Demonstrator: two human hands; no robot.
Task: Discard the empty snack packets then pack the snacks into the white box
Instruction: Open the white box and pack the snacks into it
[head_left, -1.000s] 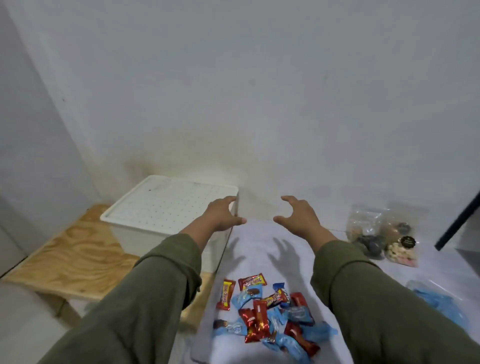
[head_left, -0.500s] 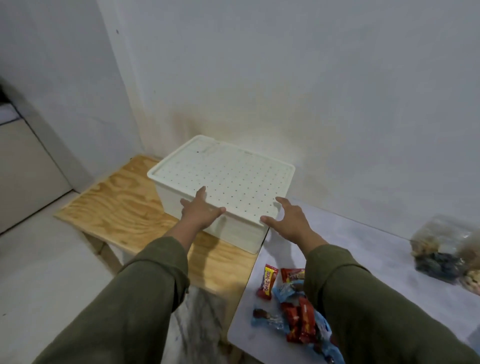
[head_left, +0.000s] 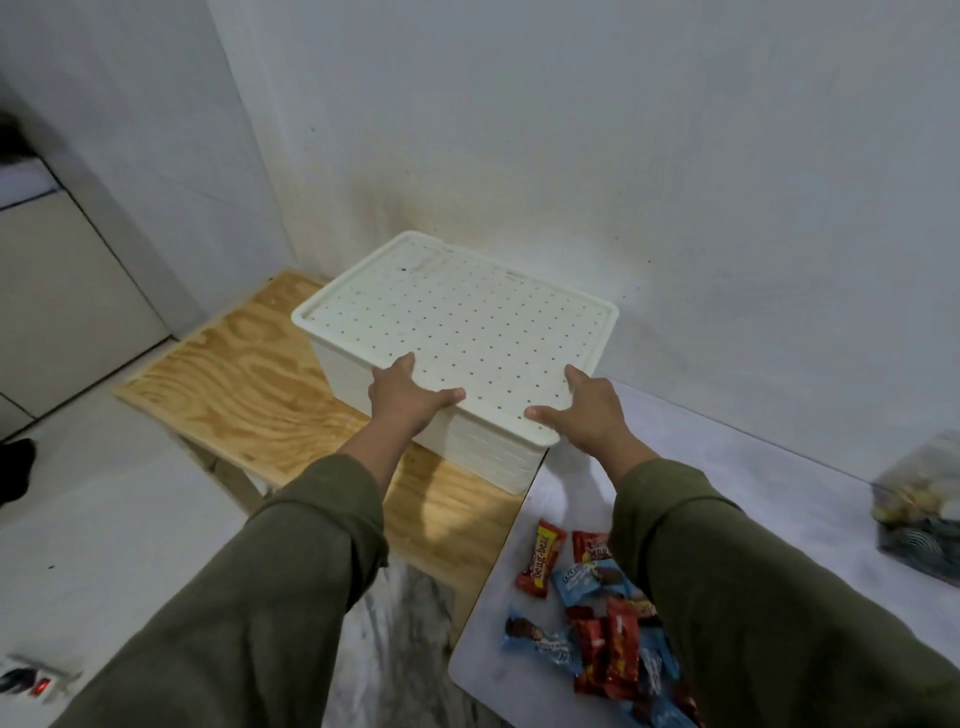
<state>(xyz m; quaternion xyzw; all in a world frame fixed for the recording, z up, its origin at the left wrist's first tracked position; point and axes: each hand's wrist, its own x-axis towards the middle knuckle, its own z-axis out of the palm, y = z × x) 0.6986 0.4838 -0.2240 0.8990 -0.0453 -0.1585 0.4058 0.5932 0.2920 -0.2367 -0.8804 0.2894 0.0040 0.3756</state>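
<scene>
The white box (head_left: 483, 457) stands on a plywood bench (head_left: 249, 384) against the wall, closed by a white lid (head_left: 457, 322) dotted with small holes. My left hand (head_left: 402, 397) grips the lid's near left edge, thumb on top and fingers over the side. My right hand (head_left: 589, 410) grips the near right corner the same way. A heap of red and blue snack packets (head_left: 597, 623) lies on the white table (head_left: 727, 467) under my right sleeve. Whether any packet is empty cannot be told.
A clear bag of mixed snacks (head_left: 919, 514) sits at the table's right edge. The bench stands lower than the table and butts against it. A power strip (head_left: 36, 680) lies on the pale floor at bottom left. The wall is close behind the box.
My view swung left and down toward the box. Both hands moved from mid-air over the table to the box and now hold the lid's near edge.
</scene>
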